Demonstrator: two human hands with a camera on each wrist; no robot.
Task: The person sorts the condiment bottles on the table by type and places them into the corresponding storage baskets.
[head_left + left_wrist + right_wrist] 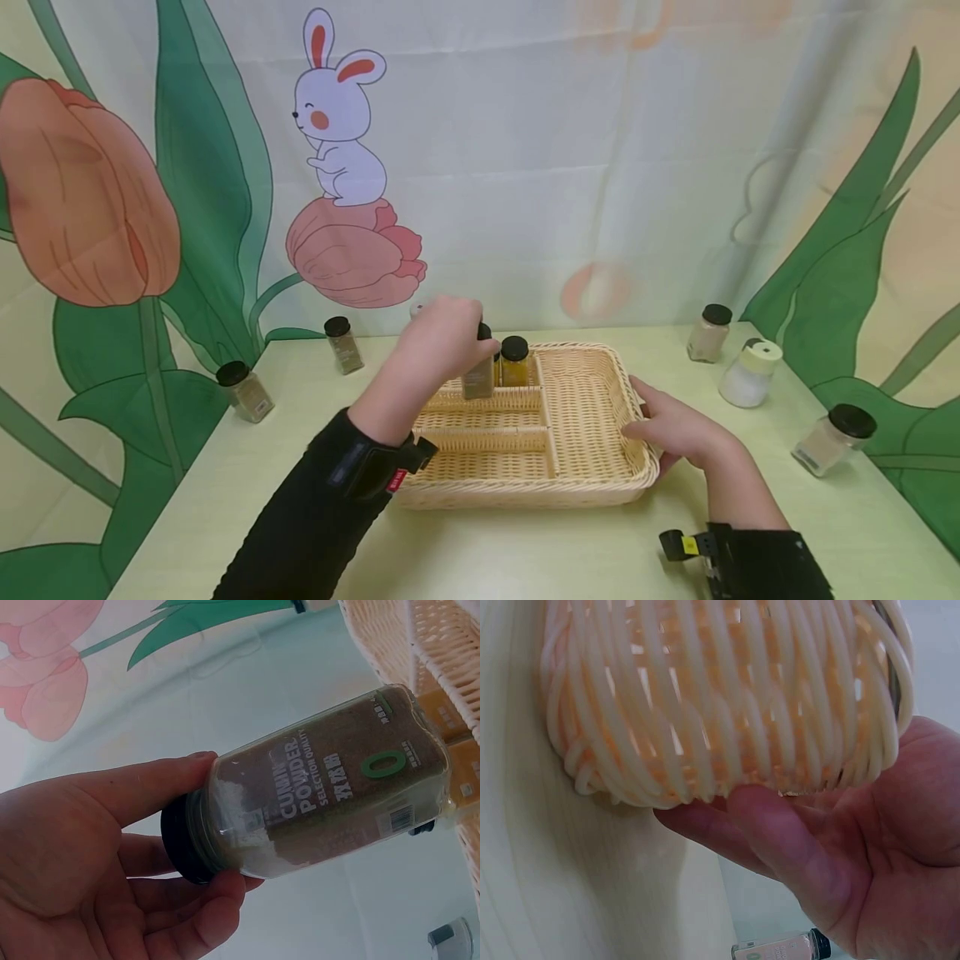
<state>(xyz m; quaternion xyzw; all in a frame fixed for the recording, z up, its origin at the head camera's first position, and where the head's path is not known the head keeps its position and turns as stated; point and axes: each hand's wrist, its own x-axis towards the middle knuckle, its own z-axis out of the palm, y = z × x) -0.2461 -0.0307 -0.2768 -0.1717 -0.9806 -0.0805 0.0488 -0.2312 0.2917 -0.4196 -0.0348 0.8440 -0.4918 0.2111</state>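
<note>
My left hand (pixel 442 337) holds a glass spice jar (pixel 477 380) with a black lid over the back left compartments of a wicker basket (pixel 525 493). In the left wrist view, fingers and thumb grip this jar (pixel 322 787) around its lid and neck; its label reads cumin powder. Just beyond it, a yellow-filled jar (pixel 514 365) stands in the back compartment, with another partly hidden beside it. My right hand (pixel 682 429) grips the basket's right side, thumb over the rim. The right wrist view shows its fingers against the woven wall (pixel 720 705).
Two black-lidded jars stand at left, one further back (pixel 344 346) and one nearer (pixel 245 392). At right are a black-lidded jar (pixel 708 333), a white jar with a pale lid (pixel 750 375) and a tilted-looking jar (pixel 834 440). A printed curtain (pixel 495 167) hangs behind the table.
</note>
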